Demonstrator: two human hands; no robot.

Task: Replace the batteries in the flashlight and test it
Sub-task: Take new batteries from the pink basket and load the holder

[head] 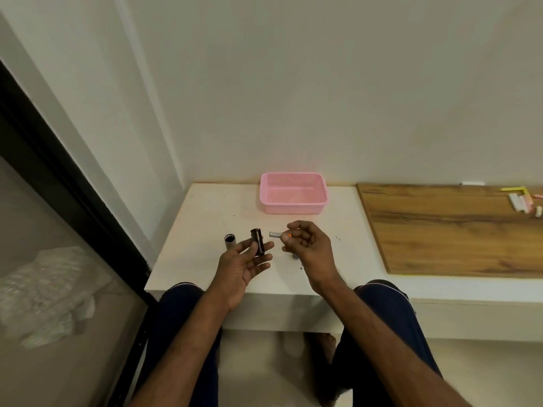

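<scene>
While I watch the head view, the leftmost item on the white table point(188, 259) is a grey tube point(229, 241). It stands upright with its dark open end facing up, just beside the left hand point(241, 267) and not touching it. That hand is palm up. Its thumb and forefinger pinch a black cylinder point(257, 241) near the lower end and hold it roughly upright above the table, while the other fingers lie loosely curled beneath.

Just to the right, near the cylinder's top but apart from it, is a silver battery point(275, 234) with an orange end. It lies sideways in the air, its silver tip pointing left. The right hand point(305, 242) pinches its orange end between thumb and fingertips, with the rest of the fingers curled in.

A small dark object point(294, 256) sits on the table under that hand, but I cannot tell what it is. Behind the hands, a pink basket point(293, 202) rests against the wall.

Further right lies a wooden board point(452, 227), with some pale sticks point(521, 201) at its far corner.
</scene>
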